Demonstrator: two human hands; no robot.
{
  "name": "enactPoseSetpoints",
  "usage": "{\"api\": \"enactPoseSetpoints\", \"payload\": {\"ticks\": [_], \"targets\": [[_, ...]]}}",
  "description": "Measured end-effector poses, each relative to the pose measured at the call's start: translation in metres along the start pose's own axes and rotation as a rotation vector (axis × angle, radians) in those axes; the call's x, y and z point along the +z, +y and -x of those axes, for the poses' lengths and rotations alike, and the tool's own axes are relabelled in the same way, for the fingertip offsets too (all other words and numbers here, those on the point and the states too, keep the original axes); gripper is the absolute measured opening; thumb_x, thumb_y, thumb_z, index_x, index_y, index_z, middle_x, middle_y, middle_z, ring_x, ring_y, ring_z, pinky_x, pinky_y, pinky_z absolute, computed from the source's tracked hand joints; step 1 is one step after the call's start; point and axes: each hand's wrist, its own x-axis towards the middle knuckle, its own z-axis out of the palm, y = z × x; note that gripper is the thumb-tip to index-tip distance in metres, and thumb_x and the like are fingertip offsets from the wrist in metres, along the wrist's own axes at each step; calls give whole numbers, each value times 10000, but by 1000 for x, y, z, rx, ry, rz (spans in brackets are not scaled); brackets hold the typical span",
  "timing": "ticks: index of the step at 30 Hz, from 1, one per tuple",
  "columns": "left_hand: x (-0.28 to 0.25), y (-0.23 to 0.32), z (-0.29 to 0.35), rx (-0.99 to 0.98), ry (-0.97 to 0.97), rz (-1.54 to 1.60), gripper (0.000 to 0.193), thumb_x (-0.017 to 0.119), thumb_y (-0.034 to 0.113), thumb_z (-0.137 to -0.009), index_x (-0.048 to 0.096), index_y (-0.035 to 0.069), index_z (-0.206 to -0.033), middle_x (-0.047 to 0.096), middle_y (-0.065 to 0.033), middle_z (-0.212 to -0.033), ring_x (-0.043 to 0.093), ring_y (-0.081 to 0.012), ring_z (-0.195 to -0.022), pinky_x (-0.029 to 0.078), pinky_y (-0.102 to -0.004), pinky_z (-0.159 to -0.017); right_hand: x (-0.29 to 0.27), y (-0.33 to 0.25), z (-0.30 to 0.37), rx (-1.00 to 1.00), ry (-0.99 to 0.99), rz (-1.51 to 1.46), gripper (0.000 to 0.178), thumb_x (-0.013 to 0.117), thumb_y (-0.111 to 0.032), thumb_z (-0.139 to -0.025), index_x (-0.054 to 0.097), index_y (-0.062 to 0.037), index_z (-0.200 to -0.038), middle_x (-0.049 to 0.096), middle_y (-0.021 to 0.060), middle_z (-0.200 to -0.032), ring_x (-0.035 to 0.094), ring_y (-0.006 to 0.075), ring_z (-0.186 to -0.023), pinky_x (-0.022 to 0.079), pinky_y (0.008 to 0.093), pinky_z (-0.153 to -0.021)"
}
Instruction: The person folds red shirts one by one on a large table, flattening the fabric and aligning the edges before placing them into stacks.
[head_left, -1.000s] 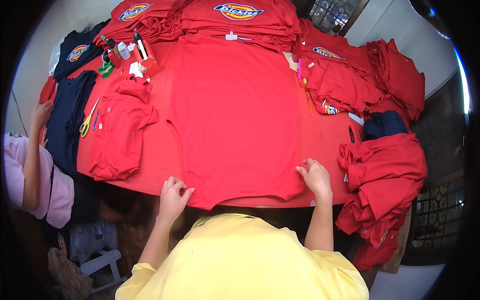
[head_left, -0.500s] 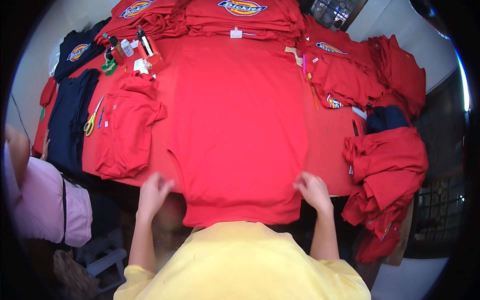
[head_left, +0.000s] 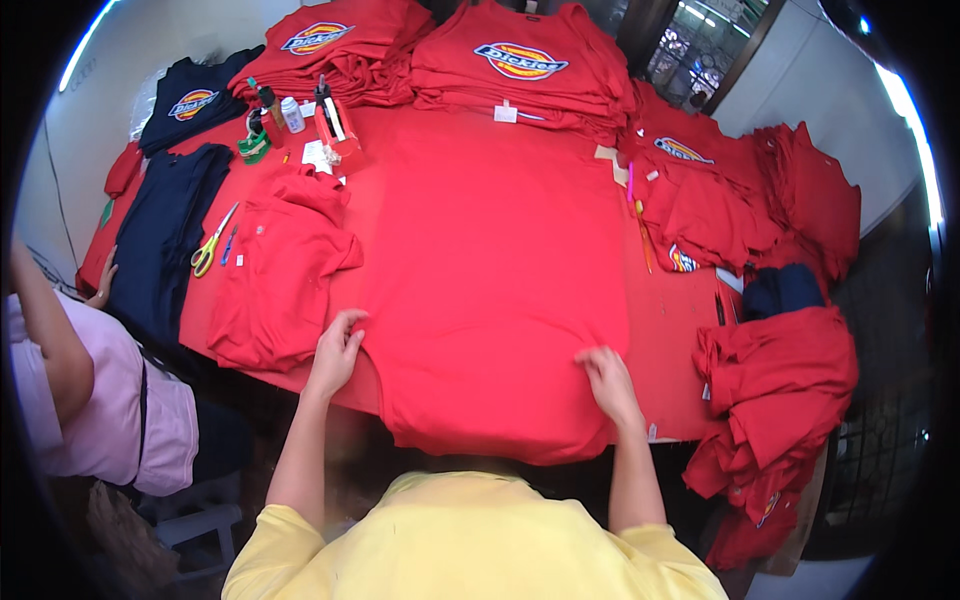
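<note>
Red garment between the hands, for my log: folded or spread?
Spread: the red garment lies broad across the table, its near end past the edge.

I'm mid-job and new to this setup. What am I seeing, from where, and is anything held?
No machine here: a person works with a bare left hand and right hand. A wide camera on their head looks down, so straight edges look bent. A red garment lies spread on a red table, with folded red clothes stacked behind and scissors to its left. The left hand is by the garment's left edge, the right at its right side; I can't tell whether either grips it.
</note>
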Motion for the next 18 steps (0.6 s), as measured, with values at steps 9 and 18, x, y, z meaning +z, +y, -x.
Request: {"api": "enactPoseSetpoints", "payload": {"ticks": [9, 18], "targets": [[-15, 26, -2, 358, -286, -727, 312, 582, -24, -702, 662, 72, -989, 574, -116, -1060, 520, -295, -1054, 422, -401, -924, -23, 28, 86, -219, -117, 155, 322, 523, 29, -762, 661, -80, -1032, 593, 126, -1149, 528, 313, -1117, 385, 491, -976], [-27, 71, -31, 112, -970, -231, 183, 667, 135, -786, 663, 60, -954, 705, -54, -1061, 645, -224, -1020, 442, -429, -989, -109, -20, -34, -295, -924, -39, 174, 616, -166, -869, 681, -89, -1011, 667, 87, -967, 615, 240, -904, 481, 351, -826]]}}
